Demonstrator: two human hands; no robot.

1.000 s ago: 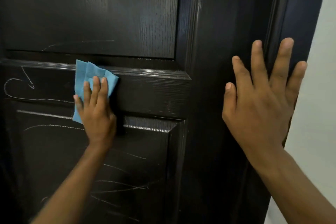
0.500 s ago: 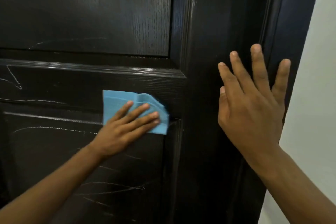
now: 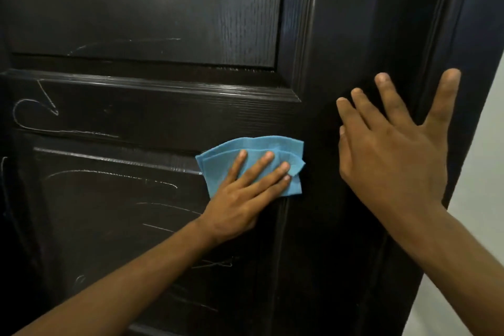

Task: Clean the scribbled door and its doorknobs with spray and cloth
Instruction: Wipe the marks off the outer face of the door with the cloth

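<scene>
The left hand (image 3: 245,199) presses a folded light-blue cloth (image 3: 253,163) with straight fingers against the dark wood-grain panelled door (image 3: 163,8) at the lower panel's upper right corner, while the right hand (image 3: 392,150), fingers spread, lies flat on the door's stile beside white chalk-like scribbles (image 3: 35,114).

Door (image 3: 163,8) cropped on three sides; cloth (image 3: 253,150) partly under left-hand fingers (image 3: 261,169).
</scene>
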